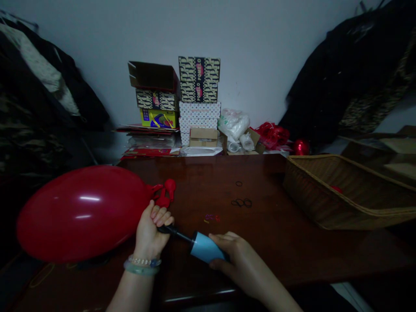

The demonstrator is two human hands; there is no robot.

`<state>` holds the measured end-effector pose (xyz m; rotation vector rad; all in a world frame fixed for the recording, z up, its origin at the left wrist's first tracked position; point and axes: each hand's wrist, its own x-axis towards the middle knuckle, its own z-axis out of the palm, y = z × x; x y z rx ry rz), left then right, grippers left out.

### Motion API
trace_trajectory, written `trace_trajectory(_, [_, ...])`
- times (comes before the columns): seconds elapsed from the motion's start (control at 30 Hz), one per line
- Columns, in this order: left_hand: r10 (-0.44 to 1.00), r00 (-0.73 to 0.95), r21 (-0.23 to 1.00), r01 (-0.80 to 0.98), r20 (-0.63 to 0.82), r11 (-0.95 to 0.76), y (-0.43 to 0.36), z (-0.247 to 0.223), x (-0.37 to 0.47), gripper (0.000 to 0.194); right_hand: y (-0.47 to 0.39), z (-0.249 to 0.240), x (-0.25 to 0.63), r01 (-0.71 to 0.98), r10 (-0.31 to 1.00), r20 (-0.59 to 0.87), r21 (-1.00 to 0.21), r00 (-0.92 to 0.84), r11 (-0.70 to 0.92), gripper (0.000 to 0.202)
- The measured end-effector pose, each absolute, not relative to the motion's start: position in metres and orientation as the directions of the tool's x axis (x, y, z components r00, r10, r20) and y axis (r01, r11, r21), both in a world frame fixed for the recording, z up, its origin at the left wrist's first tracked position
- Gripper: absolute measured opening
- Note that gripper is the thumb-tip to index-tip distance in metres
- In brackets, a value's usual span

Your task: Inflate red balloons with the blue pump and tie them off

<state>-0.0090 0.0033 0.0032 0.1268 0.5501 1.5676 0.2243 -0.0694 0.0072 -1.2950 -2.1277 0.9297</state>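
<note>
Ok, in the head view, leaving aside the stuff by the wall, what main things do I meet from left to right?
Large inflated red balloon → left grip → light-blue cylindrical hand pump → right grip → brown woven open basket.

"POMELO" can be read twice, running sideways, on the patterned packaging (208,79) against the wall.

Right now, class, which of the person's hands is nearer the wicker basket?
Right. The right hand, on the blue pump, is left of the wicker basket and closer to the person's body. The left hand, at the pump's black end, is farther left, beside the red balloon.
</note>
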Motion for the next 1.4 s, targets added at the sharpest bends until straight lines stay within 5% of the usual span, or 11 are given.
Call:
trace_trajectory(0.33, [0.958,-0.027,0.428,-0.898,-0.285,0.102,-0.009,-0.002,0.009,0.045,-0.078,0.005,0.203,0.533,0.896,0.104,-0.772,-0.432,0.346,0.026])
trace_trajectory(1.4, [0.954,-0.172,0.427,-0.903,-0.247,-0.052,0.007,0.008,-0.016,0.041,-0.062,0.012,0.241,0.585,0.888,0.043,-0.738,-0.457,0.337,0.049])
